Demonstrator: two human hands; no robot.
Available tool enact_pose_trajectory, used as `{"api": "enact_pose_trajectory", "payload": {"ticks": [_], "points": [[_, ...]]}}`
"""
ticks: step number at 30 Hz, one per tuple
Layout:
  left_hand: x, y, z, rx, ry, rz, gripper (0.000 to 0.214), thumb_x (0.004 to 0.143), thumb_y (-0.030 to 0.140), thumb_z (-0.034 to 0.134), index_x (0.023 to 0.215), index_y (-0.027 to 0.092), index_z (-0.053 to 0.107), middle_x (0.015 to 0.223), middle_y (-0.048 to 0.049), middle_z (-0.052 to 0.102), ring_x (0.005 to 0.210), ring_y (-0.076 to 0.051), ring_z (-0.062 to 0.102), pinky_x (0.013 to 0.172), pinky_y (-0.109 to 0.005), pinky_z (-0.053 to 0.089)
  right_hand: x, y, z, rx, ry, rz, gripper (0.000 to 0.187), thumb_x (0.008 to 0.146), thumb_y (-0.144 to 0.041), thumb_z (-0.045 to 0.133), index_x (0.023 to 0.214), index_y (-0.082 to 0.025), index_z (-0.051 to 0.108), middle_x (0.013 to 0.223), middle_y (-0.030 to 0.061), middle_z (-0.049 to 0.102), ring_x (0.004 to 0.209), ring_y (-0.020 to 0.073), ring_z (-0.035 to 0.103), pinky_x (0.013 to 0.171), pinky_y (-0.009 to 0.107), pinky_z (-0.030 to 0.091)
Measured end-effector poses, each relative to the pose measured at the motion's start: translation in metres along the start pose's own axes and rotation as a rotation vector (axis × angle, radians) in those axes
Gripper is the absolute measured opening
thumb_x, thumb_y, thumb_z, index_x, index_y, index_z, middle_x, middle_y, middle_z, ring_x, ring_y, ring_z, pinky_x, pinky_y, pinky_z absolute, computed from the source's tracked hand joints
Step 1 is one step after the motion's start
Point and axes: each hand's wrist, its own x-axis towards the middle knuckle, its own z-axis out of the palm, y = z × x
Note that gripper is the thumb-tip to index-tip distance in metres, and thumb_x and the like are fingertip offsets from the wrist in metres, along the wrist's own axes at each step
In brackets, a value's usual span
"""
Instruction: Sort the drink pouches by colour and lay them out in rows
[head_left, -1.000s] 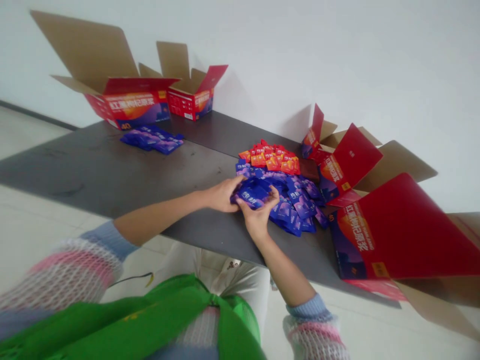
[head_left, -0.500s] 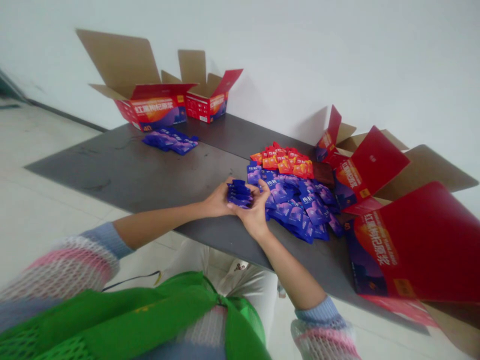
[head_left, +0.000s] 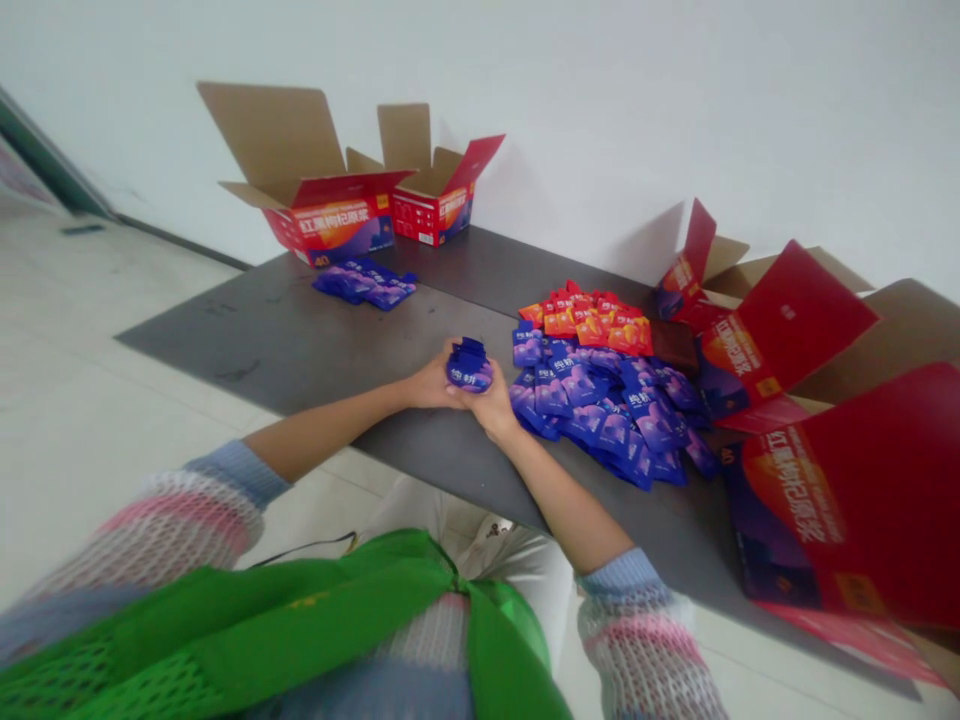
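Between my two hands is a small stack of blue sachets [head_left: 470, 368], held above the near part of the dark table [head_left: 420, 345]. My left hand [head_left: 433, 382] wraps its left side, and my right hand [head_left: 495, 405] closes round the right and near side. Just right of my right hand lies a heap of blue-purple sachets [head_left: 600, 400]. Behind that heap is a smaller pile of red-orange sachets [head_left: 592, 318]. Farther back on the left, a spread row of blue sachets [head_left: 366, 283] rests on the table.
Two open red cartons, a larger one [head_left: 345, 228] and a smaller one [head_left: 435, 215], stand at the back left. More open cartons [head_left: 795, 500] line the right side, flaps sticking out. A dark brown block [head_left: 673, 345] sits beside the red sachets. A white wall rises behind.
The sachets in my hands were fanned and uneven; now they are gathered into a tighter stack with the printed front facing up. My right fingers have come down round it. The view has shifted slightly.
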Motion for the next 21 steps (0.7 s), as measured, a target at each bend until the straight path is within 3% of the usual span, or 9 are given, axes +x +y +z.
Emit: {"api": "enact_pose_trajectory", "payload": {"ticks": [2,5,10,12,17,19,21], "points": [[-0.004,-0.003,-0.002,-0.016,-0.077,0.068,0.078,0.052,0.035,0.098,0.115,0.013,0.058,0.114,-0.0142,0.07,0.114,-0.033,0.066,0.111,-0.048,0.046,-0.004,-0.003,0.003,-0.079,0.087,-0.012,0.078,0.047,-0.039,0.096,0.11,-0.023,0.053,0.116,0.0047,0.06,0.115,0.0234,0.058,0.108,0.041,0.048],[-0.011,-0.007,-0.002,-0.039,-0.03,0.116,0.083,0.054,0.041,0.096,0.124,0.015,0.058,0.123,-0.0183,0.069,0.114,-0.032,0.068,0.109,-0.049,0.049,-0.012,-0.01,0.007,-0.239,0.183,0.018,0.076,0.048,-0.043,0.094,0.107,-0.023,0.052,0.118,0.0069,0.056,0.121,0.0279,0.052,0.113,0.045,0.042],[-0.015,-0.013,0.001,-0.19,0.0,0.067,0.072,0.059,0.047,0.093,0.12,0.017,0.07,0.118,-0.015,0.075,0.114,-0.033,0.071,0.107,-0.048,0.051,-0.028,-0.021,0.012,-0.332,0.131,0.02,0.067,0.077,-0.056,0.071,0.128,-0.018,0.049,0.129,0.0124,0.052,0.133,0.0294,0.045,0.116,0.045,0.037],[-0.01,-0.013,-0.006,-0.178,0.056,-0.002,0.072,0.056,0.043,0.093,0.119,0.017,0.072,0.116,-0.0126,0.077,0.112,-0.033,0.071,0.106,-0.048,0.052,-0.034,-0.024,0.014,-0.418,0.145,-0.019,0.068,0.079,-0.051,0.068,0.134,-0.016,0.045,0.137,0.0163,0.049,0.138,0.031,0.042,0.117,0.047,0.036],[0.03,0.0,-0.056,0.188,-0.044,-0.493,0.041,0.048,0.029,0.088,0.083,0.013,0.074,0.082,-0.009,0.075,0.082,-0.031,0.074,0.077,-0.042,0.061,-0.047,-0.026,0.014,-0.704,0.214,0.024,0.064,0.074,-0.029,0.07,0.131,-0.014,0.046,0.144,0.0229,0.043,0.139,0.0384,0.038,0.112,0.054,0.039],[0.053,0.004,-0.081,0.382,-0.101,-0.584,0.036,0.048,0.028,0.088,0.077,0.015,0.072,0.079,-0.0082,0.075,0.077,-0.028,0.073,0.073,-0.039,0.06,-0.052,-0.027,0.01,-0.769,0.203,-0.036,0.059,0.077,-0.027,0.067,0.131,-0.014,0.047,0.146,0.0227,0.039,0.139,0.0389,0.038,0.109,0.055,0.042],[0.075,0.005,-0.105,0.535,-0.052,-0.559,0.036,0.049,0.028,0.089,0.077,0.015,0.071,0.079,-0.009,0.075,0.077,-0.027,0.072,0.071,-0.037,0.059,-0.055,-0.026,0.007,-0.837,0.196,-0.13,0.057,0.08,-0.028,0.064,0.133,-0.014,0.047,0.149,0.0225,0.035,0.139,0.0394,0.036,0.107,0.057,0.043]]}}
